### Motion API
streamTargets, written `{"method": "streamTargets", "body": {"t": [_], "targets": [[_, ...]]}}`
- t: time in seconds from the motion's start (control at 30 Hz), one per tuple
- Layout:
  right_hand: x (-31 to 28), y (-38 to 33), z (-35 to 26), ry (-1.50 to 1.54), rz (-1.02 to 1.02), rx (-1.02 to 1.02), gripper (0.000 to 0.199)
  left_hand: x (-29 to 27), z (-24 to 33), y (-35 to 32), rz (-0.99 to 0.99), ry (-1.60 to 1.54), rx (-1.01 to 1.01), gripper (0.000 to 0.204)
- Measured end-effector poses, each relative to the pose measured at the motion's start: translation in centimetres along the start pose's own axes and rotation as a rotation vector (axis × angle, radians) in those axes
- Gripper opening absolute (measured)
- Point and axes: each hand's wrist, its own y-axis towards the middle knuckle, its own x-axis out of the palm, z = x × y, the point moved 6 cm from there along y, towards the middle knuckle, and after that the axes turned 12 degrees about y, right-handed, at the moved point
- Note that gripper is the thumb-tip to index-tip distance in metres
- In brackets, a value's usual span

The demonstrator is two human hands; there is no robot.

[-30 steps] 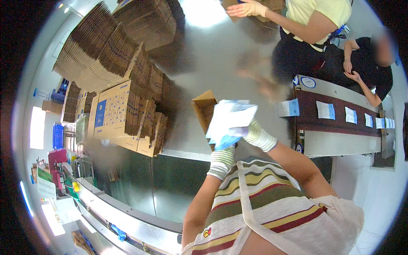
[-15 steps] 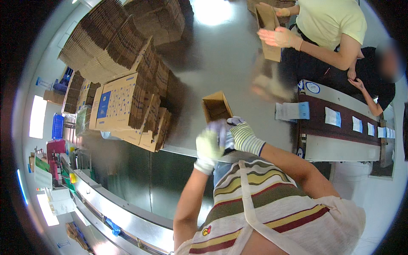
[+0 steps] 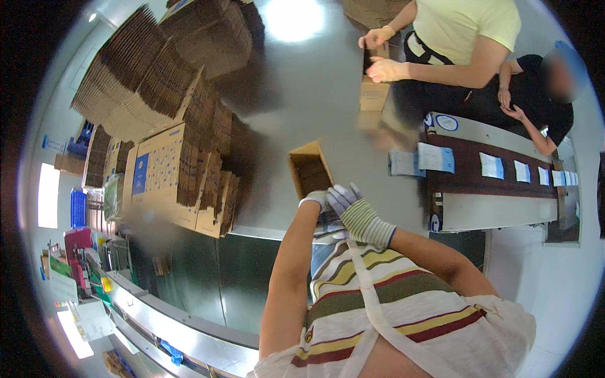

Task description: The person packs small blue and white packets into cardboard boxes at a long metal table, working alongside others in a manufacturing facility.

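Observation:
An open brown cardboard box [image 3: 319, 155] stands on the metal table at its near edge, in front of my body. Both my hands are at the box's near end. My left hand [image 3: 317, 199], in a pale glove, reaches over it with its fingers hidden. My right hand [image 3: 360, 214], in a green-striped glove with purplish fingertips, lies beside it with its fingers stretched out and apart. Below my hands a bluish-white item shows in part, too covered to make out.
Stacks of flattened cartons [image 3: 164, 164] fill the table's left side. To the right, a dark conveyor belt [image 3: 466, 162] carries several blue-white packets [image 3: 491, 166]; two packets [image 3: 436, 157] lie at its end. Across the table a co-worker in yellow [image 3: 466, 31] handles another box [image 3: 374, 94].
My left hand has come down onto the near end of the box, and my right hand's fingers have stretched out. Another packet has arrived at the belt's end. The co-worker's hands have lowered toward their box.

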Motion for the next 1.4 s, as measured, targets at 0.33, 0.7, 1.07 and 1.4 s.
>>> {"method": "streamTargets", "body": {"t": [0.33,0.7,1.07,1.4], "targets": [[-2.0,1.1,-0.4,0.456,0.001,0.091,0.083,-0.7,0.4,-2.1,0.02,0.151,0.204,0.039],[-2.0,4.3,-0.3,0.414,-0.09,0.115,0.085,-1.7,1.8,-5.4,0.059,0.283,0.221,0.037],[-7.7,-4.5,13.5,0.38,0.164,0.363,0.052,1.5,3.3,-7.9,0.417,0.171,-0.051,0.031],[-9.1,-5.2,28.9,0.025,-0.293,0.597,0.056,2.4,4.2,-7.7,0.407,0.191,-0.06,0.033]]}}
